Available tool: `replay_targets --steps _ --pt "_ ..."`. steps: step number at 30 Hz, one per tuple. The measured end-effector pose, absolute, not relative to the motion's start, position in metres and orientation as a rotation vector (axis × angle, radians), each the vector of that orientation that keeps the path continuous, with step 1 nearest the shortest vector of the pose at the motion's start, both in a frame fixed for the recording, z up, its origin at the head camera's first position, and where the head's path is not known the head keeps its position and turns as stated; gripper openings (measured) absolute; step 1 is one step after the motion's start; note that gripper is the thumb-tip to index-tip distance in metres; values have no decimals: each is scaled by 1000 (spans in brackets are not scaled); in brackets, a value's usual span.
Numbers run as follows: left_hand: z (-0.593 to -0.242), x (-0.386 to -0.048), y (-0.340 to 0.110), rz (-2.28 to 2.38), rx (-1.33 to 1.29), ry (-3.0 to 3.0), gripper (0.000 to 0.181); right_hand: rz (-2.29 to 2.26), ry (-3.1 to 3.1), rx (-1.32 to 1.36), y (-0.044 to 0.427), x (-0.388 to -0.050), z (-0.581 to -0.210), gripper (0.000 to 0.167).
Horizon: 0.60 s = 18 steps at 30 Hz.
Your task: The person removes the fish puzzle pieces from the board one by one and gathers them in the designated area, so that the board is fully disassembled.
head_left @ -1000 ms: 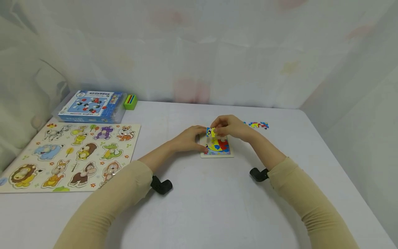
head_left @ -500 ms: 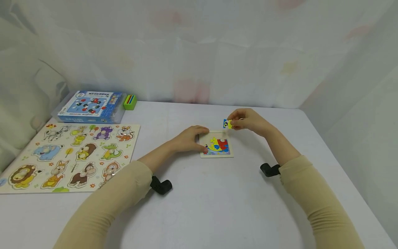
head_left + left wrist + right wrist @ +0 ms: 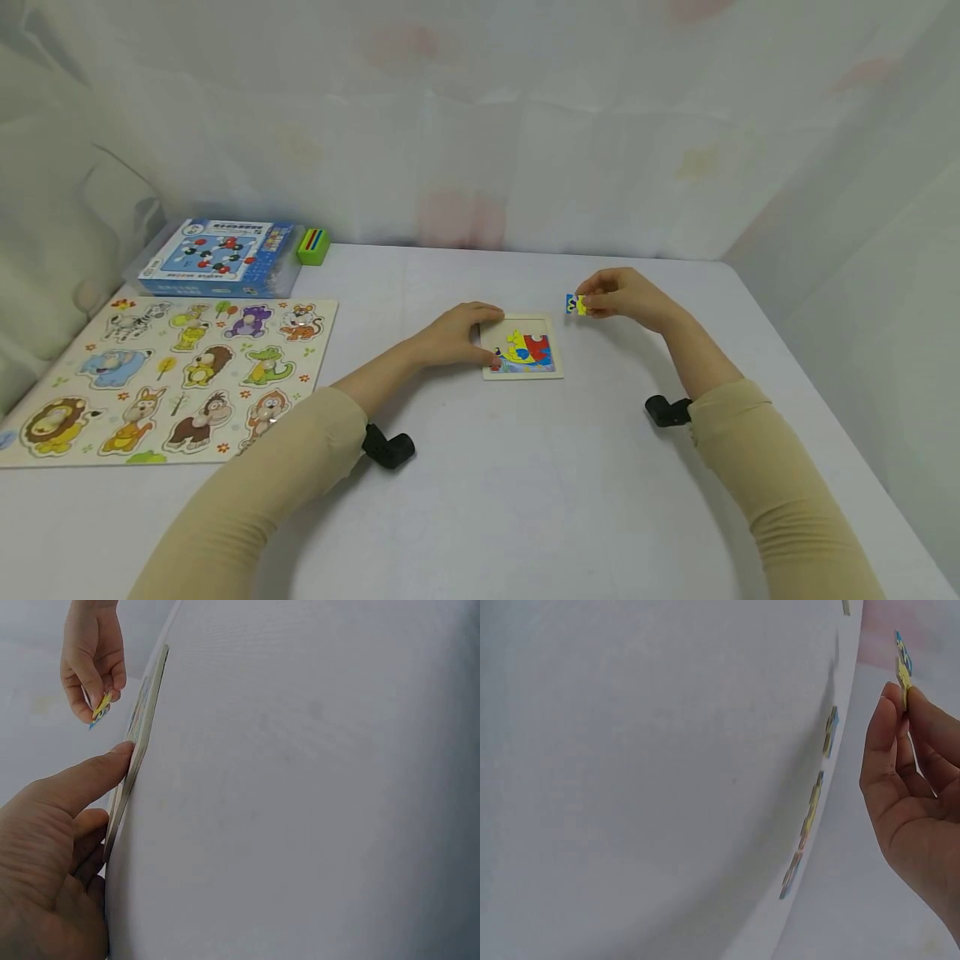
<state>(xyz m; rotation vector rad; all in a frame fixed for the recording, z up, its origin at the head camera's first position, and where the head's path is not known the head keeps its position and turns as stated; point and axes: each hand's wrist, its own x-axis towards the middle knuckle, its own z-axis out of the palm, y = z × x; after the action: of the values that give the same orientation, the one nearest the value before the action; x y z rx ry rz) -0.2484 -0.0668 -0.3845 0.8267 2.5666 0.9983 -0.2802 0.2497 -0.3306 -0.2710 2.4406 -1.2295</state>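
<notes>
A small square puzzle frame point(image 3: 522, 376) lies on the table with red, yellow and blue pieces in its lower part; the upper part shows bare board. The left hand point(image 3: 453, 336) grips its left side, thumb on the near left corner; in the left wrist view the thumb of the left hand point(image 3: 56, 825) presses the edge. Between thumb and fingertips, the right hand point(image 3: 630, 298) pinches a blue and yellow puzzle piece point(image 3: 575, 304) above the table, right of the frame. The right wrist view shows the pinched piece point(image 3: 904, 671) raised over loose pieces point(image 3: 810, 814) on the table.
At the left lies a large animal puzzle board point(image 3: 168, 375). Behind it stand a blue boxed set point(image 3: 217, 254) and a small green block point(image 3: 314, 247). A pale cloth point(image 3: 600, 125) hangs along the table's back edge.
The right hand has moved away from the puzzle frame to the right, carrying the blue and yellow piece. The left hand has stayed at the frame's left side.
</notes>
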Motion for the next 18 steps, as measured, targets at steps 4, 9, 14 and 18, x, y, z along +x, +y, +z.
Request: replay_targets --steps 4,9,14,18 --pt "-384 -248 -67 1001 826 2563 77 -1222 2434 -247 256 -281 -333 34" --pt "-383 -247 -67 1003 827 2561 77 -1228 2434 -196 260 -282 -337 36" --pt "-383 -248 -67 1004 830 2561 76 -1226 2436 -150 264 -283 -340 36" --pt "-383 -248 -67 999 829 2564 77 -1233 2428 -129 266 -285 -341 36"
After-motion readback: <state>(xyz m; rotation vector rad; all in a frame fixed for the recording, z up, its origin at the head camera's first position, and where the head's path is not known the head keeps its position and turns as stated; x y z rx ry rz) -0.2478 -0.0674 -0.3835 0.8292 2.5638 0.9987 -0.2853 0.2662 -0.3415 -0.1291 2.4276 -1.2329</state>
